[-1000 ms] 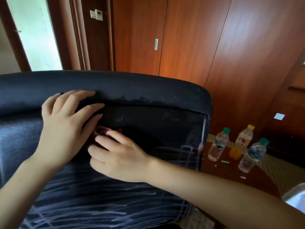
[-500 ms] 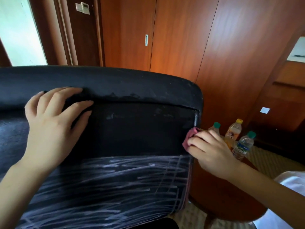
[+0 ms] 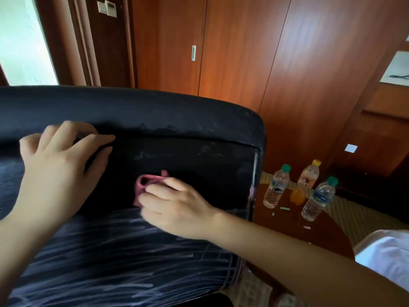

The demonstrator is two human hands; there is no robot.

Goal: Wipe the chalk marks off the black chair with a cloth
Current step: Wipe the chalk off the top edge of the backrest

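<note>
Right hand (image 3: pixel 177 207) pinches pink cloth (image 3: pixel 147 185) against black chair (image 3: pixel 188 156) centre; left hand (image 3: pixel 59 167), fingers flat, braces at 9 o'clock. Chalk marks (image 3: pixel 124 251) at 6 o'clock: press firmly, overlap strokes downward.

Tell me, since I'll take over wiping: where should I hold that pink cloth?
Probably as the right hand does now: bunch the pink cloth under the fingertips from the chair's open front face, coming in from the right, flat to the surface. It is crumpled and pressed against the black panel, so only its outer side is reachable.
</note>
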